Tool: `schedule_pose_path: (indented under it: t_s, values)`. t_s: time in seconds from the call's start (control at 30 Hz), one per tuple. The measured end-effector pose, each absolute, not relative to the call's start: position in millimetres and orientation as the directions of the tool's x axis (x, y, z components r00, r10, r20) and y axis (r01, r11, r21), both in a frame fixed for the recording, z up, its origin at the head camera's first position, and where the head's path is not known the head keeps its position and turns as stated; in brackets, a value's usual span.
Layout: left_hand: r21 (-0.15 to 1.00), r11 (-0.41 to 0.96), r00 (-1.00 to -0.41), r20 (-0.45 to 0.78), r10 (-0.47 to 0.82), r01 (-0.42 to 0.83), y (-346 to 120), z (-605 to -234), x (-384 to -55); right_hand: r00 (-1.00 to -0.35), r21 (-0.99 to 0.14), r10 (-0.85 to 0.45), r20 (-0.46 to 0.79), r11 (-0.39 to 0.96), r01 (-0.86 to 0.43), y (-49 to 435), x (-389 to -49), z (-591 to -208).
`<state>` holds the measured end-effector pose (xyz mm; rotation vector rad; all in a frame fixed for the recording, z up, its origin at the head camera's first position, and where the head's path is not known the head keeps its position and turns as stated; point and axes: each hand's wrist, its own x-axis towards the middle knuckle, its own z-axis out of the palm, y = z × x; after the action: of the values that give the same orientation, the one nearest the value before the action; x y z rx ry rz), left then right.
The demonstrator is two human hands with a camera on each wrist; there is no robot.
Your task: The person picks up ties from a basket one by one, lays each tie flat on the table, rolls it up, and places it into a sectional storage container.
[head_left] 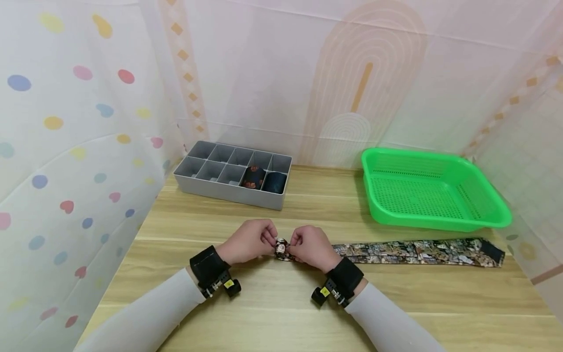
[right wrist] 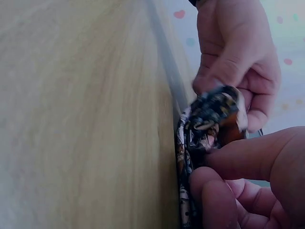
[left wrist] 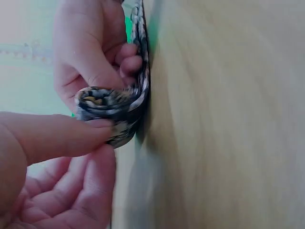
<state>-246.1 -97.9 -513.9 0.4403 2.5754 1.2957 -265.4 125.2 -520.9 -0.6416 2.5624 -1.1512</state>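
A patterned necktie (head_left: pixel 396 253) lies flat across the wooden table, its dark-lined tip at the far right. The near end is wound into a small roll (head_left: pixel 281 247) between the two hands. My left hand (head_left: pixel 252 239) pinches this roll from its left side; in the left wrist view the thumb presses its outer layer (left wrist: pixel 107 102). From the other side my right hand (head_left: pixel 313 247) grips the tie where the roll meets the flat strip. The right wrist view shows thumb and fingers of the right hand (right wrist: pixel 252 176) right at the coil (right wrist: pixel 212 112).
Behind the left hand stands a grey divided box (head_left: pixel 228 191). Two of its front compartments hold a dark roll with orange motifs (head_left: pixel 253 177) and a dark blue roll (head_left: pixel 274 183). At the back right is a green perforated basket (head_left: pixel 422 223). Printed curtains (head_left: pixel 264 73) hang behind the table.
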Motion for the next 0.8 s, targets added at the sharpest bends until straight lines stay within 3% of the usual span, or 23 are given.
schedule_pose_path:
  t_s: [0.4, 0.6, 0.8]
  values:
    - [0.819, 0.505, -0.898, 0.028, 0.439, 0.273, -88, -515, -246, -0.868, -0.631, -0.496, 0.032, 0.664, -0.402, 126, -267, -519]
    - [0.693, 0.614, -0.881, 0.065, 0.468, 0.378, -77, -514, -253, -0.86, -0.642, -0.51, 0.022, 0.652, -0.404, 130, -269, -519]
    - [0.59, 0.682, -0.872, 0.08, 0.483, 0.432, -68, -508, -256, -0.864, -0.584, -0.504, 0.016, 0.697, -0.417, 133, -270, -520]
